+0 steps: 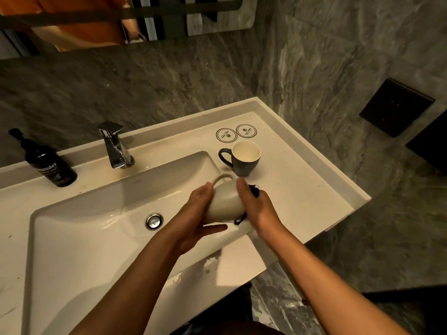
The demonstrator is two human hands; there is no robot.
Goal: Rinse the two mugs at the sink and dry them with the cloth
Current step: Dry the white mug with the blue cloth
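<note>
The cream mug (223,201) is held tilted above the sink's (101,228) right edge. The left hand (193,221) cups its side, fingers together. The right hand (256,206) presses a blue cloth (255,189) against it. A dark mug (243,159) stands upright on the counter (302,189) just behind.

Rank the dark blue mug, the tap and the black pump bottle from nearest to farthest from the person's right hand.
Measured from the right hand, in the head view:
1. Dark blue mug: upright on the counter just beyond the hand, right of the basin.
2. Tap: behind the basin, to the left.
3. Black pump bottle: far left on the counter, past the tap.
</note>
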